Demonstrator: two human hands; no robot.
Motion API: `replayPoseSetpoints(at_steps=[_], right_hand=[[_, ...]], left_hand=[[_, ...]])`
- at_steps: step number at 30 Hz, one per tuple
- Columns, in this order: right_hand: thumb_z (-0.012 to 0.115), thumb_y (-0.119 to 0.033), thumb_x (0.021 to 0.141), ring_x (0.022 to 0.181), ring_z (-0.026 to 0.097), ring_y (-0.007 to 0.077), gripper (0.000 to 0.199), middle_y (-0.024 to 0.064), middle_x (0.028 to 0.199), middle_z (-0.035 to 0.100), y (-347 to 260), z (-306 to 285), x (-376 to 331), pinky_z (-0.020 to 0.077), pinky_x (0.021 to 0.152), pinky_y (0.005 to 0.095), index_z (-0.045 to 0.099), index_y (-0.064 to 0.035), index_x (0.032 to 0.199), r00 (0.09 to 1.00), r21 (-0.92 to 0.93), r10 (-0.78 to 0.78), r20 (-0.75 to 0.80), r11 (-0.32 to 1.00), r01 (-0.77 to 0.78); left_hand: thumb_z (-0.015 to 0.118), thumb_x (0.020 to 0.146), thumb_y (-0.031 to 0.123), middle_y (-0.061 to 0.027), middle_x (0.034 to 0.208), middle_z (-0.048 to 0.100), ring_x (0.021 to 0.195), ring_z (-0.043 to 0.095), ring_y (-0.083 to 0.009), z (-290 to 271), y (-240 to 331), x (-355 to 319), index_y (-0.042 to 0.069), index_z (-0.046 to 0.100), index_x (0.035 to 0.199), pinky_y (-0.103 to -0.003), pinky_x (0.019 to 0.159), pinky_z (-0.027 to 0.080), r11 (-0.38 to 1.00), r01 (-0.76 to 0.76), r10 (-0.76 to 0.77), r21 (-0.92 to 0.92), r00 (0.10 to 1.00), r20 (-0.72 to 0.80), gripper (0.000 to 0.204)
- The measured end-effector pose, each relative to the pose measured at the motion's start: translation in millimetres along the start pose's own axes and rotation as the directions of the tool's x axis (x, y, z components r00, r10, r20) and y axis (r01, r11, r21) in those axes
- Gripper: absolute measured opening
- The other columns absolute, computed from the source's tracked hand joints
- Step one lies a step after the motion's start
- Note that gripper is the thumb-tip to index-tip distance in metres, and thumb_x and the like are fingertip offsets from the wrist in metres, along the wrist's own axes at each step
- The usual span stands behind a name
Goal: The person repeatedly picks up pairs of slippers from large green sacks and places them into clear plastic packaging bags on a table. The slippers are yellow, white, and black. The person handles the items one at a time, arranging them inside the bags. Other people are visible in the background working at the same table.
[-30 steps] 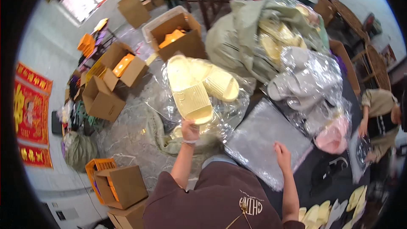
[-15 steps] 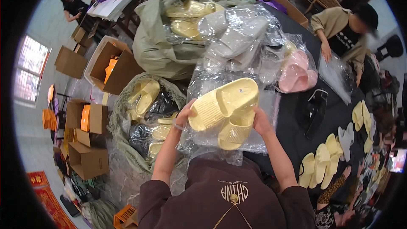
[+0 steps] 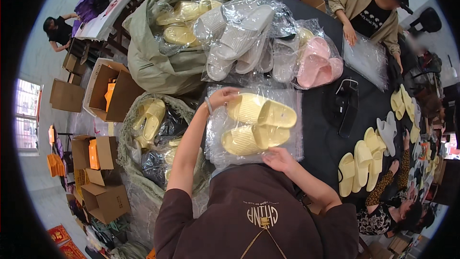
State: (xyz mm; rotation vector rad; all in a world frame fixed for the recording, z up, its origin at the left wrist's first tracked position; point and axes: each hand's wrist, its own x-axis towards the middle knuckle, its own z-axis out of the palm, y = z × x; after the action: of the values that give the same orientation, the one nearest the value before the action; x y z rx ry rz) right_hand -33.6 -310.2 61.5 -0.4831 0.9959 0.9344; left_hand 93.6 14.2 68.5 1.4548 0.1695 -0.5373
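A pair of pale yellow slippers (image 3: 262, 123) lies side by side in a clear plastic bag, toes toward the left. Beneath is a flat stack of clear bags (image 3: 215, 136) on the dark table. At the upper left corner, beside the far slipper's toe, my left hand (image 3: 224, 100) has its fingers closed on the bag's plastic. My right hand (image 3: 282, 160) rests near the heel of the closer slipper, palm partly turned up and fingers loosely apart, seemingly holding nothing.
Bagged grey slippers (image 3: 239, 33) and pink slippers (image 3: 317, 64) lie beyond. Green sacks (image 3: 158, 62) and cardboard boxes (image 3: 108, 201) stand left. Loose yellow slippers (image 3: 362, 163) and a black strapped object (image 3: 346, 108) are rightward. A co-worker (image 3: 371, 17) handles clear bags (image 3: 366, 57).
Both hands have lowered the raised yellow slippers onto the bag stack, where they now lie flat side by side. My right hand has slipped off them toward the near edge; the view has shifted.
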Motion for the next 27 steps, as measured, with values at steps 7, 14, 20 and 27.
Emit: replayPoseSetpoints(at_steps=[7,14,20,27], right_hand=[[0.057,-0.013,0.087,0.090,0.056,0.0146,0.026,0.0046,0.097,0.059,-30,10,-67,0.0434,0.082,0.0308,0.053,-0.0035,0.111,0.895,-0.408,-0.382,0.229,0.797,0.445],[0.055,-0.032,0.092,0.083,0.055,0.0094,0.034,0.0007,0.092,0.061,-109,-3,-13,0.0427,0.074,0.0247,0.059,-0.0040,0.109,0.726,-0.746,-0.679,0.105,0.429,0.509],[0.059,-0.038,0.088,0.073,0.055,0.0094,0.038,0.0038,0.078,0.062,-125,40,34,0.0426,0.066,0.0240,0.065,-0.0006,0.092,0.603,-0.880,-0.721,0.340,-0.018,0.475],[0.061,-0.026,0.089,0.051,0.048,0.0053,0.025,-0.0024,0.061,0.053,-112,64,-2,0.0360,0.047,0.0213,0.063,-0.0011,0.088,0.596,-0.754,-0.709,0.378,0.137,0.642]], left_hand=[[0.066,0.084,0.033,-0.0169,0.108,0.062,0.098,0.061,-0.0238,-17,-35,-54,-0.003,0.056,0.115,-0.032,0.084,0.047,0.894,-0.101,0.362,0.437,0.737,-0.571,0.049],[0.071,0.078,0.040,-0.0124,0.095,0.065,0.081,0.062,-0.0188,19,-93,-98,-0.001,0.061,0.105,-0.031,0.077,0.049,0.920,0.080,0.267,0.383,0.588,-0.764,0.051],[0.064,0.086,0.032,-0.0047,0.076,0.066,0.071,0.059,-0.0091,19,-83,-77,-0.001,0.065,0.092,-0.025,0.069,0.047,0.968,-0.016,0.216,0.250,0.560,-0.800,0.034],[0.058,0.091,0.033,-0.0029,0.071,0.064,0.057,0.057,-0.0087,12,-78,-74,0.001,0.065,0.092,-0.023,0.053,0.045,0.995,-0.098,0.039,-0.024,0.592,-0.805,0.032]])
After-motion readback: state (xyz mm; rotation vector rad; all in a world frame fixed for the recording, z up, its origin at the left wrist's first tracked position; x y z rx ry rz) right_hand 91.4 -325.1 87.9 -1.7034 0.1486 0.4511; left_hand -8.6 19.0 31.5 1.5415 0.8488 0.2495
